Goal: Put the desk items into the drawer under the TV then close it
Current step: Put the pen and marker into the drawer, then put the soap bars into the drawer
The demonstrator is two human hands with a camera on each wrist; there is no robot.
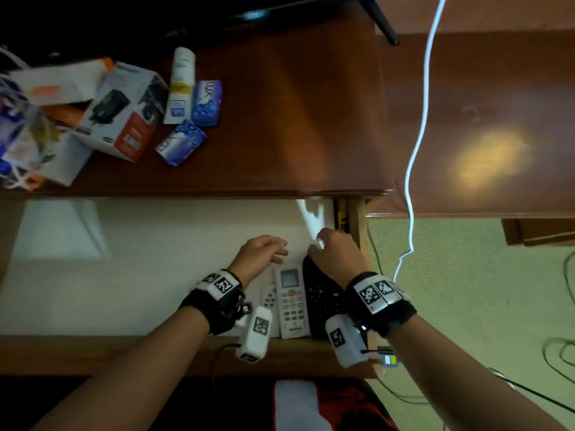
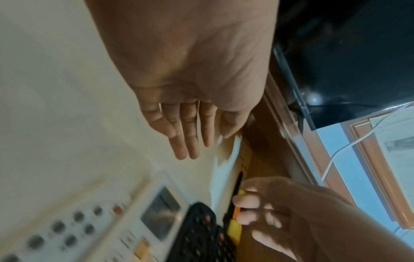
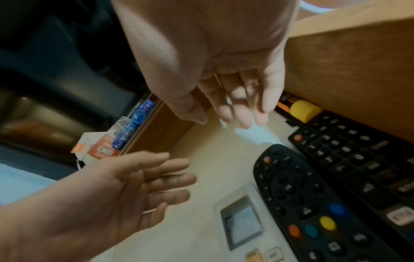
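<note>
Both grips are hovering released, fingers loose, holding nothing: left hand [image 1: 263, 251] and right hand [image 1: 337, 251] over the open cream-lined wooden drawer [image 1: 124, 275], where white [image 1: 292, 301] and black remote controls [image 1: 323, 301] are lying at 5 o'clock

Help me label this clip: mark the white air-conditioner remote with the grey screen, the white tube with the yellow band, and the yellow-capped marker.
White air-conditioner remote with grey screen [image 1: 292, 301]: head view, button panel.
White tube with yellow band [image 1: 179, 87]: head view, yellow band.
Yellow-capped marker [image 3: 303, 109]: right wrist view, cap.
</note>
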